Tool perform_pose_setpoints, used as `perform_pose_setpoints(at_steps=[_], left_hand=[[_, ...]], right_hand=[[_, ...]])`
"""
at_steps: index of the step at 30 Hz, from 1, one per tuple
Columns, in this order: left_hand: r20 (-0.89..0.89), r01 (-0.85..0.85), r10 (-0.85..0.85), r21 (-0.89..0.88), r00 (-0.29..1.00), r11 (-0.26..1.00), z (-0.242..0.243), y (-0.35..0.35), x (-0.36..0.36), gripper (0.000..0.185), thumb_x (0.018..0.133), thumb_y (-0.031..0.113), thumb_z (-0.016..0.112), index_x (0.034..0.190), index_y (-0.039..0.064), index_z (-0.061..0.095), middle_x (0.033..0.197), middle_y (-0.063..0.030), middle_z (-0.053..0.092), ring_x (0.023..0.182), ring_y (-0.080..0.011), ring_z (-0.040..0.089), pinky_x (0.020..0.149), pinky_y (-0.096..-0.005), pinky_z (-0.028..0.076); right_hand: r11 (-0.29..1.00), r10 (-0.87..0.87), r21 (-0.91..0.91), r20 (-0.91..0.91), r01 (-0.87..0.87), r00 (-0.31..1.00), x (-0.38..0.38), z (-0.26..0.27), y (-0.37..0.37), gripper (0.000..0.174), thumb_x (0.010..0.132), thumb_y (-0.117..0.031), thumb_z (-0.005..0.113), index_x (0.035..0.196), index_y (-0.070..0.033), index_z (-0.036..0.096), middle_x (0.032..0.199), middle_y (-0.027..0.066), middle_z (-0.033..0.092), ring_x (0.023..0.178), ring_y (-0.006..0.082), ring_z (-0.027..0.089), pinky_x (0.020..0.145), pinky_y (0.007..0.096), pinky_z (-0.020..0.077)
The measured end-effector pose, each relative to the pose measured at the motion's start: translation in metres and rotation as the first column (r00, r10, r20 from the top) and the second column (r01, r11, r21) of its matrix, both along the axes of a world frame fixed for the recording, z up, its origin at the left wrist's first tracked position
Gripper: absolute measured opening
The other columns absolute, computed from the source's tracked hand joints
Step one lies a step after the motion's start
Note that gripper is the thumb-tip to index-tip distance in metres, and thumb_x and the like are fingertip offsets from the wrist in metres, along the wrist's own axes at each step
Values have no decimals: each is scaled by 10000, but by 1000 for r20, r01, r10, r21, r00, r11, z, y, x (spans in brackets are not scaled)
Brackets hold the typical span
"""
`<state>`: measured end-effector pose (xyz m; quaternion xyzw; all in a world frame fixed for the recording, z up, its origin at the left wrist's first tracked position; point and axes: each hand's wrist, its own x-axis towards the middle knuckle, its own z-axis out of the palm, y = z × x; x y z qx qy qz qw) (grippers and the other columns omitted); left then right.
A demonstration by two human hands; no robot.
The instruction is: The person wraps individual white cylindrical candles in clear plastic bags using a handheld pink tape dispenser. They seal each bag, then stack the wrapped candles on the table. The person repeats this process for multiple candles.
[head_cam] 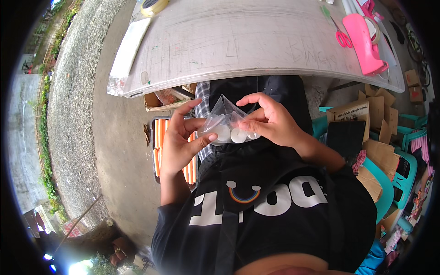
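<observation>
A clear plastic bag (221,115) with several round white pieces (238,135), perhaps tealight candles, is held over my lap, in front of the table's near edge. My left hand (184,137) grips its left side between thumb and fingers. On the right side, the thumb and bent fingers of my right hand (270,120) pinch the plastic, with the index finger raised. The bag's pointed upper corner stands up between both hands. Some of the white pieces are partly hidden by the folded plastic and by my fingers.
The scratched table (220,44) bears a pink tape dispenser (366,48), red-handled scissors (343,39), a tape roll (154,7) and a white plastic packet (132,48). At my left stands a tray of orange-and-white sticks (158,137). Cardboard boxes (376,110) and teal chairs (380,185) are at my right.
</observation>
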<state>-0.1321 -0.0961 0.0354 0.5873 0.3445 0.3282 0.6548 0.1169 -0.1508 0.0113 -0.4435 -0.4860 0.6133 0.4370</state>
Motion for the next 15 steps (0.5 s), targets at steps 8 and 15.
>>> perform_pose_setpoints(at_steps=[8,15], left_hand=[[-109,54,-31,211,994,976,-9,-1,-2,151,825,22,770,951,-7,693,1116,-149,696,956,-188,680,837,-313,541],[-207,58,48,475,977,878,-3,0,5,107,799,46,782,889,5,744,1137,-164,680,946,-218,693,778,-316,564]], right_hand=[[1000,0,10,-12,0,1000,2,-2,-3,371,941,-106,680,1242,-2,489,965,115,743,897,81,662,783,229,509],[1000,-10,-25,-57,9,998,2,-1,-5,351,932,-155,695,1208,-8,535,982,123,738,933,132,689,796,245,525]])
